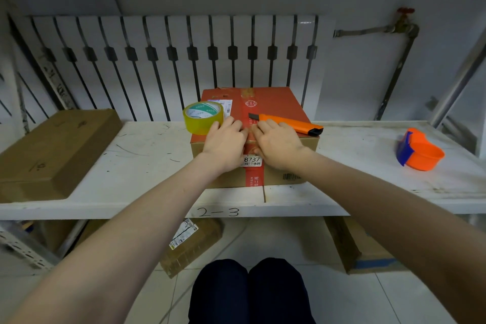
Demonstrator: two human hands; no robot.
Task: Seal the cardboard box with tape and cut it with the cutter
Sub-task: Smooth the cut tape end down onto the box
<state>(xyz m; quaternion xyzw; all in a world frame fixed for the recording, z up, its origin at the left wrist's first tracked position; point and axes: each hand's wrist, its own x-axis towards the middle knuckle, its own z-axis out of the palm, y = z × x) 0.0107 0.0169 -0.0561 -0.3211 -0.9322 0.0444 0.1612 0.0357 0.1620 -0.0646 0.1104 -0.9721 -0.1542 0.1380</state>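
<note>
A person is leaning over a white worktop point(147, 166), both bare hands lying flat on the near top edge of a cardboard box point(286, 166) with a red printed lid. The left hand point(226, 145) and the right hand point(279, 145) are resting side by side, palms down, on either side of the red strip of tape point(253, 179) that is running along the middle of the lid and down the front face — the fingers of each grip are lying together and pressing on the cardboard, pinching nothing. The fingertips of the two hands are nearly meeting over the strip.

A roll of clear yellowish tape point(203, 117) is sitting on the left part of the lid, just beside the left hand's fingers. An orange cutter point(290, 123) with a black tip is lying across the right part of the lid, just beyond the right hand, its far end reaching the box's right edge. A white label reading 8737 point(252, 160) is showing on the front face between the two wrists.

A flat brown carton point(52, 150) is lying at the left end of the worktop, and an orange-and-blue tape dispenser point(418, 150) is sitting well apart on the right. The mark 2-3 point(218, 212) is written on the worktop's front edge — more boxes are standing on the tiled floor below
</note>
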